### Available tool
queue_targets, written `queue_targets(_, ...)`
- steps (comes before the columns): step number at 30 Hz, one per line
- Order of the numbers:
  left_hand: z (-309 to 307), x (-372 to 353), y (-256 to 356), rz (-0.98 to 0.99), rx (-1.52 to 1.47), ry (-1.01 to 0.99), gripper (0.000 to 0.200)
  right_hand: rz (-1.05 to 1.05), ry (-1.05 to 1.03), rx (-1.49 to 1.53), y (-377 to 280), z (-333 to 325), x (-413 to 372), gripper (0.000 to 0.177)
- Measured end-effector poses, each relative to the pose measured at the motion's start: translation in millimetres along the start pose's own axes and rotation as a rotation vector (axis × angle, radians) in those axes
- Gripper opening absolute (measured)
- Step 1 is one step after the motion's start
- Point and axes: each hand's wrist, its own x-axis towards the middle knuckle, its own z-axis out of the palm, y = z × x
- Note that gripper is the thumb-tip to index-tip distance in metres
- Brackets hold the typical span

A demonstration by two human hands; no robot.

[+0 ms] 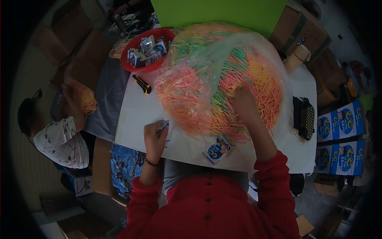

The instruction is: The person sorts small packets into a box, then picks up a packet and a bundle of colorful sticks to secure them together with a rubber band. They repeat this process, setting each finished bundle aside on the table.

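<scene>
My left hand [156, 136] pinches a small packet [163, 126] at the surface [135, 113] edge while my right hand [243, 102] digs into the bagged coloured sticks [187, 93], its grip hidden, so I'd best gather a thin, aligned bunch.

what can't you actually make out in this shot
- Right hand, head view: fingertips sunk in the coloured sticks, so a grip on any cannot be told.
- Small packet: mostly covered by the left hand; print too small to read.
- Packets in the red bowl: blurred, labels unreadable.
- Black object at far right: too dark to identify.
</scene>
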Motion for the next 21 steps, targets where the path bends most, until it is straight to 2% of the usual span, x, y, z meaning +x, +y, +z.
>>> queue_targets(1,-5,4,10,-0.004,0.003,0.003,0.035,-0.023,-0.02,-0.109,1,10,6,0.029)
queue_targets(2,-9,7,21,0.089,0.187,0.155,0.035,-0.045,-0.038,-0.219,3,19,10,0.027)
queue_targets(3,-9,9,33,0.185,0.369,0.304,0.035,-0.046,-0.036,-0.218,1,17,12,0.027)
queue_targets(4,-4,6,40,0.184,0.369,0.303,0.035,-0.029,-0.071,-0.193,-4,13,12,0.022)
queue_targets(6,9,-7,57,0.352,0.272,0.15,0.033,-0.017,-0.107,-0.168,-7,8,14,0.018)
queue_targets(8,31,-20,82,0.41,0.149,-0.108,0.031,-0.003,-0.238,-0.175,-2,5,18,0.026)
queue_targets(9,43,-24,92,0.394,0.11,-0.219,0.032,-0.004,-0.239,-0.177,1,2,15,0.026)
queue_targets(10,56,-27,98,0.38,0.067,-0.331,0.032,0.081,-0.219,-0.034,4,-2,11,0.022)
queue_targets(11,67,-28,101,0.384,0.06,-0.332,0.032,0.168,-0.197,0.107,10,-7,7,0.019)
queue_targets(12,79,-29,102,0.377,0.08,-0.322,0.034,0.173,-0.197,0.099,15,-15,-1,0.019)
queue_targets(14,93,-30,100,0.377,0.088,-0.315,0.035,0.2,-0.056,0.62,22,-32,-29,0.014)
queue_targets(15,96,-29,98,0.339,0.089,-0.341,0.035,0.205,-0.05,0.609,22,-33,-45,0.014)
queue_targets(17,99,-23,96,0.312,0.08,-0.365,0.035,0.196,0.211,1.317,18,-29,-81,0.012)
queue_targets(19,99,-20,92,0.228,0.042,-0.504,0.032,0.234,0.264,1.33,23,1,-117,0.012)
queue_targets(21,104,-20,83,0.261,-0.002,-0.454,0.03,0.289,0.318,1.356,27,18,-133,0.012)
